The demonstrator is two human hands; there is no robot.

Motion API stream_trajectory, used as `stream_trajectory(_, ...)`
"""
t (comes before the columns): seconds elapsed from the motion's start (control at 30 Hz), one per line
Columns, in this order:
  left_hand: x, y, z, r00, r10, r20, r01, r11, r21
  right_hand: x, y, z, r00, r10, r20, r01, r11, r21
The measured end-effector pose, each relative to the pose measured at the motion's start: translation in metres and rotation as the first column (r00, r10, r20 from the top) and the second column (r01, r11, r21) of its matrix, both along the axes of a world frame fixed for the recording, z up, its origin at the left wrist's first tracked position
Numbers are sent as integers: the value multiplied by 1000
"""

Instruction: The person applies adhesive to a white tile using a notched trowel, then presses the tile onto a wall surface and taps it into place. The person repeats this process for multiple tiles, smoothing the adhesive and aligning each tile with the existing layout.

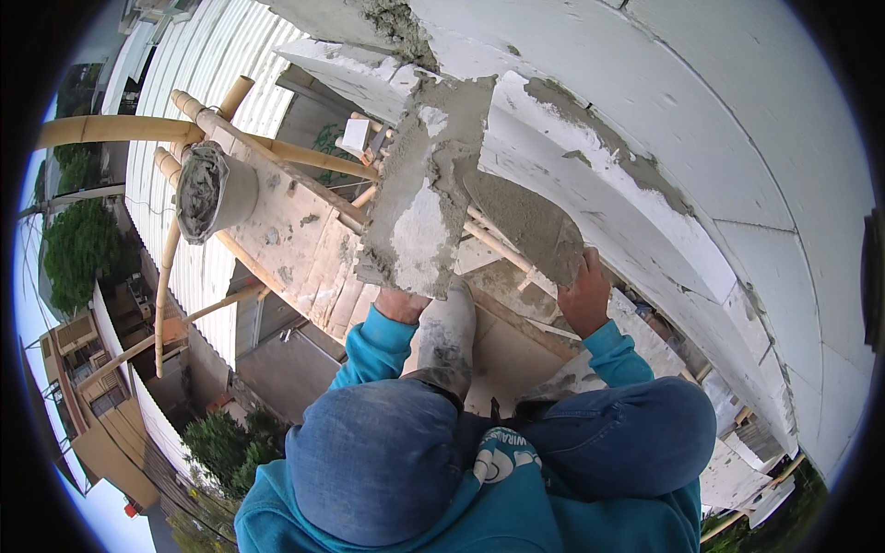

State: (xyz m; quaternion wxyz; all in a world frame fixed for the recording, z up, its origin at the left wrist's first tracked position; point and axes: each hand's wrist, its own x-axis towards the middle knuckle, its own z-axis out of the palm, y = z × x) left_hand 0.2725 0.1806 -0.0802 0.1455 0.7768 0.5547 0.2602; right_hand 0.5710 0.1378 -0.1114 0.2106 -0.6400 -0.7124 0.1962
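Note:
A long, pale slab (pixel 418 230), perhaps a light wall block, reaches from my lap side toward the wall. Wet grey mortar covers most of it, and its white face shows through in patches. My left hand (pixel 401 305) grips its near end from beneath, its fingers mostly hidden. On the right, my right hand (pixel 584 293) is closed on the handle end of a trowel (pixel 560 247). Grey mortar coats the trowel's rounded blade, whose far part touches the slab's right edge.
The white block wall (pixel 737 138) rises at the right, with mortar along a ledge (pixel 608 152). A bucket of mortar (pixel 217 192) stands at the left on scaffold planks (pixel 295 230). Bamboo poles (pixel 111 129) frame the platform. Corrugated roofing (pixel 207 74) and a drop lie beyond its left edge.

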Motion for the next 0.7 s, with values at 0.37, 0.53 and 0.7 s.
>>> stream_trajectory(0.37, 2, 12, -56, 999, 27, 29, -14, 926, -378, 19, -29, 36, 974, 223, -35, -226, 962, -155)
stream_trajectory(0.53, 3, 2, -89, 995, -50, 91, 96, 764, -638, 56, -20, 33, 996, -4, 84, -1, 998, 69)
stream_trajectory(0.7, 4, -11, -115, 990, -74, 118, 139, 555, -820, 136, -37, 39, 933, -311, 183, 268, 937, 225)
